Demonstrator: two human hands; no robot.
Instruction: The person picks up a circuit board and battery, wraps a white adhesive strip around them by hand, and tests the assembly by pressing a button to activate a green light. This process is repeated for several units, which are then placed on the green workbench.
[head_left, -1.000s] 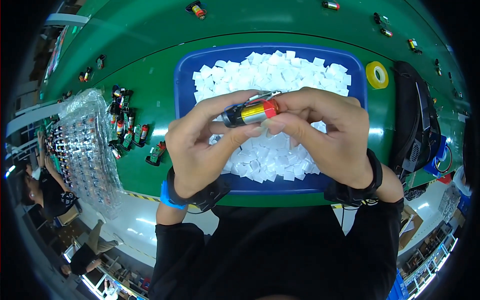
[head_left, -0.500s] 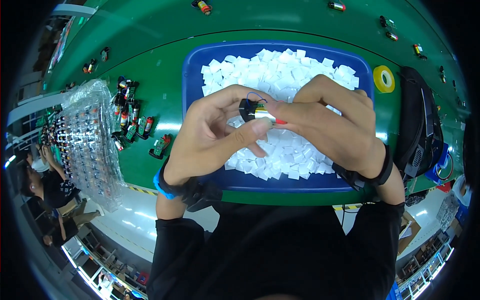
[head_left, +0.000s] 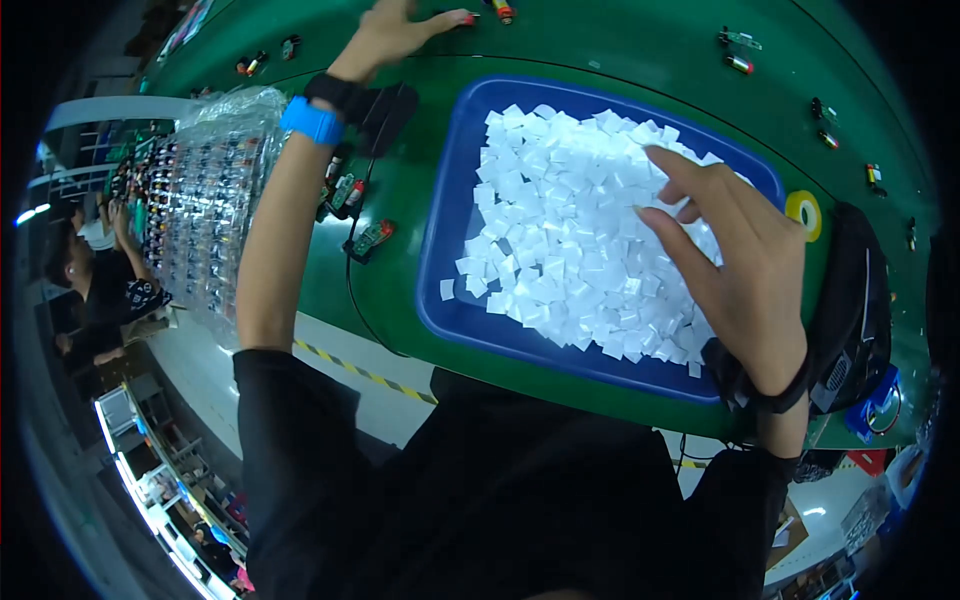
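My left hand reaches to the far side of the green table, partly cut off by the picture's top edge. Its thumb is stretched out, with the tip right by a small red-ended battery cell; whether they touch I cannot tell. Another cell with a red and yellow wrap lies just right of that one. My right hand hovers over the right part of a blue tray, thumb and forefinger apart and nothing between them. Many small white square pieces fill the tray.
A yellow tape roll and a black bag lie right of the tray. Battery cells with green circuit boards sit to the left, beside bubble-wrapped rows of parts. More cells lie along the far side. People sit at far left.
My left hand has moved from above the tray to the far left, and the battery cell with the blue wire has left both hands' pinch. My right hand has drawn back rightward and opened.
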